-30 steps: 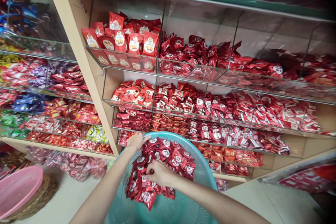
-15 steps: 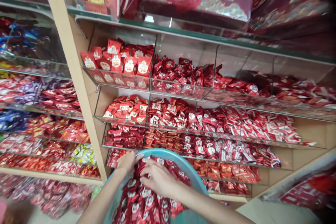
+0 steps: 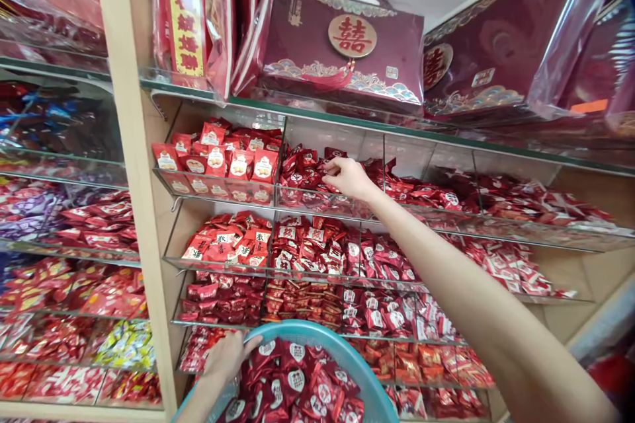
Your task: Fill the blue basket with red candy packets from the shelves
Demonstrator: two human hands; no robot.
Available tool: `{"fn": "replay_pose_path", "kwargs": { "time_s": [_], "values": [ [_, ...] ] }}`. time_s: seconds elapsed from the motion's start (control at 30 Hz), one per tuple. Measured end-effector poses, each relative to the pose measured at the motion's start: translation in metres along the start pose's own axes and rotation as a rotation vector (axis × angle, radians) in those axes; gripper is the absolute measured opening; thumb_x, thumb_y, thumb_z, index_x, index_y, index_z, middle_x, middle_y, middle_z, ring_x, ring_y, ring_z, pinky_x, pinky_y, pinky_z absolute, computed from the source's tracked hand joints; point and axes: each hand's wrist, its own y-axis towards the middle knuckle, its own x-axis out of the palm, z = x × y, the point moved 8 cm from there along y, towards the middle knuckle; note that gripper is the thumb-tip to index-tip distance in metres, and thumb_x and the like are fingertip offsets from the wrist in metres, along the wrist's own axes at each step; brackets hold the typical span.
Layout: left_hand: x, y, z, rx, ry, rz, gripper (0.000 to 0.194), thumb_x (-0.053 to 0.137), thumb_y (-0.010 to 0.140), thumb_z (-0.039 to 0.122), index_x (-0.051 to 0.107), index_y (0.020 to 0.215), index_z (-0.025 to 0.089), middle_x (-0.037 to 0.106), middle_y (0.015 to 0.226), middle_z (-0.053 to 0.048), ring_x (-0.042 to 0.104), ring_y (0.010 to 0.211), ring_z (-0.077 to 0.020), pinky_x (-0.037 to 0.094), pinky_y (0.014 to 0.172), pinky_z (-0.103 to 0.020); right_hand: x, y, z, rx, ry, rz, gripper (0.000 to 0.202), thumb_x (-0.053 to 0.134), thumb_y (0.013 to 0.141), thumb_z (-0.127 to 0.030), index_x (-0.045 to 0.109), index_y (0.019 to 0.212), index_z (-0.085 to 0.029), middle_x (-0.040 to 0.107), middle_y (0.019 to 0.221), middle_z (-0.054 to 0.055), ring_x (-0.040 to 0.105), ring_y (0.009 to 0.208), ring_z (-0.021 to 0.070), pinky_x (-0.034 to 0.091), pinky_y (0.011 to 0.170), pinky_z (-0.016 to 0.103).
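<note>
A teal plastic basket at the bottom centre is piled with dark red wrapped candies bearing white round labels. My left hand is closed on its left rim, thumb over the edge. My right hand reaches up to a clear shelf compartment of similar dark red candy packets. Its fingers are curled together at the packets, and whether one is between them is hidden.
Clear sloped shelves hold several rows of red candy packets. Above the reaching arm, a glass shelf carries maroon gift boxes in plastic. A wooden post divides off another candy rack on the left.
My right hand has left the candies in the basket and risen to the upper compartment. My left hand stays on the rim. The view has tilted upward, showing more of the boxes.
</note>
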Motion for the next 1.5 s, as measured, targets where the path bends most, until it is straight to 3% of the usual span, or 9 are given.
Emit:
{"fn": "replay_pose_path", "kwargs": {
  "time_s": [0.27, 0.47, 0.7, 0.8, 0.87, 1.03, 1.2, 1.33, 1.5],
  "values": [
    [0.003, 0.002, -0.002, -0.005, 0.017, -0.001, 0.050, 0.028, 0.084, 0.056, 0.060, 0.089, 0.018, 0.069, 0.092, -0.014, 0.063, 0.092, -0.0300, 0.046, 0.073, -0.038, 0.034, 0.024, 0.006, 0.297, -0.048, -0.029, 0.024, 0.060, 0.069, -0.038, 0.062, 0.069, -0.015, 0.064, 0.078, 0.009, 0.060, 0.074, 0.0185, 0.045, 0.073, 0.032],
    [0.007, 0.005, -0.004, 0.002, 0.041, 0.006, 0.053, 0.027, 0.083, 0.059, 0.060, 0.088, 0.018, 0.069, 0.092, -0.015, 0.064, 0.092, -0.0296, 0.046, 0.072, -0.036, 0.039, 0.031, 0.006, 0.346, 0.033, 0.033, 0.012, 0.061, 0.066, -0.026, 0.057, 0.062, -0.016, 0.063, 0.072, 0.007, 0.061, 0.071, 0.0172, 0.048, 0.071, 0.031],
    [0.008, 0.007, -0.005, -0.024, 0.030, -0.013, 0.059, 0.026, 0.081, 0.064, 0.062, 0.087, 0.017, 0.068, 0.094, -0.017, 0.064, 0.090, -0.0265, 0.046, 0.072, -0.032, -0.004, 0.004, 0.009, 0.255, 0.393, 0.167, 0.008, 0.050, 0.076, -0.019, 0.053, 0.073, -0.012, 0.057, 0.056, 0.001, 0.060, 0.055, 0.0108, 0.050, 0.059, 0.025],
    [0.005, 0.006, -0.003, -0.031, 0.017, -0.025, 0.065, 0.023, 0.079, 0.068, 0.062, 0.087, 0.017, 0.069, 0.091, -0.016, 0.064, 0.091, -0.0276, 0.046, 0.074, -0.034, -0.029, -0.043, 0.006, 0.194, 0.556, 0.230, 0.007, 0.049, 0.080, -0.021, 0.049, 0.078, -0.015, 0.057, 0.060, 0.000, 0.062, 0.059, 0.0094, 0.050, 0.057, 0.022],
    [0.006, 0.006, -0.001, -0.031, 0.009, -0.055, 0.067, 0.023, 0.077, 0.071, 0.063, 0.087, 0.017, 0.069, 0.091, -0.016, 0.064, 0.091, -0.0298, 0.047, 0.073, -0.035, -0.023, -0.089, 0.006, 0.214, 0.626, 0.159, 0.008, 0.052, 0.080, -0.024, 0.047, 0.077, -0.017, 0.057, 0.061, -0.001, 0.062, 0.058, 0.0091, 0.050, 0.056, 0.021],
    [0.005, 0.006, 0.001, -0.049, 0.019, -0.082, 0.071, 0.023, 0.076, 0.072, 0.064, 0.091, 0.016, 0.068, 0.095, -0.017, 0.063, 0.092, -0.0286, 0.047, 0.074, -0.034, 0.077, -0.244, 0.015, 0.457, 0.813, -0.376, 0.016, 0.057, 0.075, -0.027, 0.044, 0.083, -0.019, 0.057, 0.059, -0.004, 0.061, 0.051, 0.0101, 0.049, 0.047, 0.021],
    [0.004, 0.006, 0.005, -0.022, 0.049, -0.087, 0.070, 0.022, 0.077, 0.071, 0.064, 0.091, 0.016, 0.069, 0.094, -0.017, 0.063, 0.092, -0.0293, 0.046, 0.076, -0.035, 0.154, -0.369, 0.037, 0.705, 0.841, -0.686, 0.011, 0.050, 0.073, -0.022, 0.044, 0.082, -0.020, 0.052, 0.063, -0.007, 0.063, 0.053, 0.0138, 0.047, 0.045, 0.023],
    [0.004, 0.006, 0.005, -0.033, 0.054, -0.098, 0.073, 0.017, 0.077, 0.071, 0.064, 0.090, 0.017, 0.068, 0.095, -0.017, 0.063, 0.092, -0.0298, 0.046, 0.077, -0.037, 0.174, -0.417, 0.043, 0.727, 0.712, -0.845, 0.008, 0.043, 0.074, -0.015, 0.050, 0.074, -0.019, 0.054, 0.058, -0.004, 0.064, 0.058, 0.0154, 0.047, 0.049, 0.023],
    [0.003, 0.006, 0.007, -0.018, 0.061, -0.091, 0.074, 0.014, 0.078, 0.070, 0.064, 0.090, 0.017, 0.068, 0.094, -0.017, 0.063, 0.092, -0.0309, 0.047, 0.076, -0.039, 0.182, -0.428, 0.046, 0.614, 0.521, -0.854, 0.024, 0.038, 0.074, -0.008, 0.059, 0.076, -0.018, 0.061, 0.069, 0.001, 0.062, 0.064, 0.0143, 0.047, 0.061, 0.025]
  ]
}}
